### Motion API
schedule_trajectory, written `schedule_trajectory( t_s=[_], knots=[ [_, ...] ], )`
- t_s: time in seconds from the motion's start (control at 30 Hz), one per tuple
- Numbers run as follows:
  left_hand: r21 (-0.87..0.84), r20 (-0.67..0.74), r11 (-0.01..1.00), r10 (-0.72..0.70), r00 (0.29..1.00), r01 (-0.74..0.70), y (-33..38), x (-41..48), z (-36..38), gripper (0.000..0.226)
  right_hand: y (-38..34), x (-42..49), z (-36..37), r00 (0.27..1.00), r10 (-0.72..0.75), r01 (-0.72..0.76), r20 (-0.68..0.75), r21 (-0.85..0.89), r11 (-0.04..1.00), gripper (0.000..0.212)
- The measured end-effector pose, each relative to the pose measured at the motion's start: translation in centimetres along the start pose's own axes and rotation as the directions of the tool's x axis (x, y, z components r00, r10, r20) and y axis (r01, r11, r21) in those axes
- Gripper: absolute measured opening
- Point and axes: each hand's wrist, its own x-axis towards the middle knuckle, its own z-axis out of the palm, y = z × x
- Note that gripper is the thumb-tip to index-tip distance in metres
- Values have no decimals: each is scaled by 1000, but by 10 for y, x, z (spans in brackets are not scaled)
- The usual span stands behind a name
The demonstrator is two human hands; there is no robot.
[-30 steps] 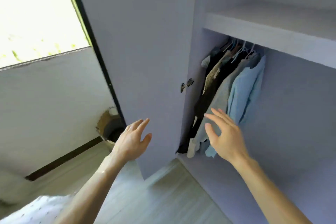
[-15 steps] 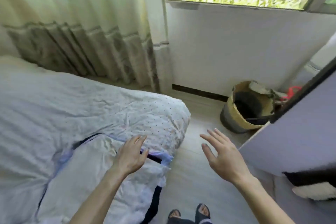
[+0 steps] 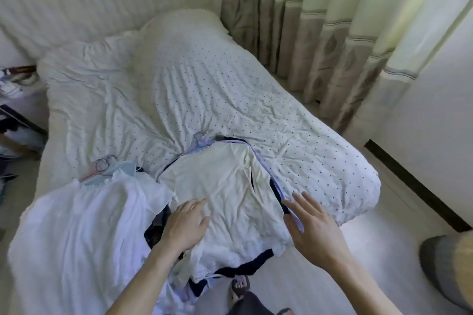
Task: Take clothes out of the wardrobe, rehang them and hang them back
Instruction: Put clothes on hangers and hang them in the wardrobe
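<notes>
The bed (image 3: 230, 84) fills most of the room in front of me, covered by a rumpled white duvet with small dark dots. The striped curtain (image 3: 320, 33) hangs at one o'clock beyond it. Clothes lie in a heap on the near end of the bed. The biggest is a sheer white garment (image 3: 84, 225), spread at eight o'clock and spilling over the edge. Just beside it, toward the middle, a cream top (image 3: 230, 186) lies flat on top of a dark garment (image 3: 253, 266) that shows round its lower hem. A grey basket (image 3: 445, 273) stands on the floor at four o'clock.

The person's left hand (image 3: 185, 222) lies flat on the cream top at its seven o'clock corner, fingers straight, gripping nothing. The right hand (image 3: 314, 225) is spread wide by the top's right edge, holding nothing; whether it touches the cloth I cannot tell.

A pastel hanger (image 3: 199, 143) pokes out at the cream top's twelve o'clock, a second hanger (image 3: 102, 166) at the white garment's.
</notes>
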Motion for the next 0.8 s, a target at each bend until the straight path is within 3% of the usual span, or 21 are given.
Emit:
schedule_trajectory(
  t_s=[0.27,0.43,0.63,0.8],
  knots=[
    [-15,33,991,-130,991,131,-33,-12,22,55,-15,35,36,975,-81,106,206,-112,988,47],
    [-5,149,983,-180,972,183,-64,34,31,56,-30,89,60,935,-80,141,346,-154,978,48],
    [5,310,974,-218,925,228,-107,122,41,56,-41,179,106,869,8,114,494,-215,970,51],
    [6,346,952,-289,892,306,-157,208,36,56,-49,265,157,807,114,16,579,-214,977,58]
  ],
)
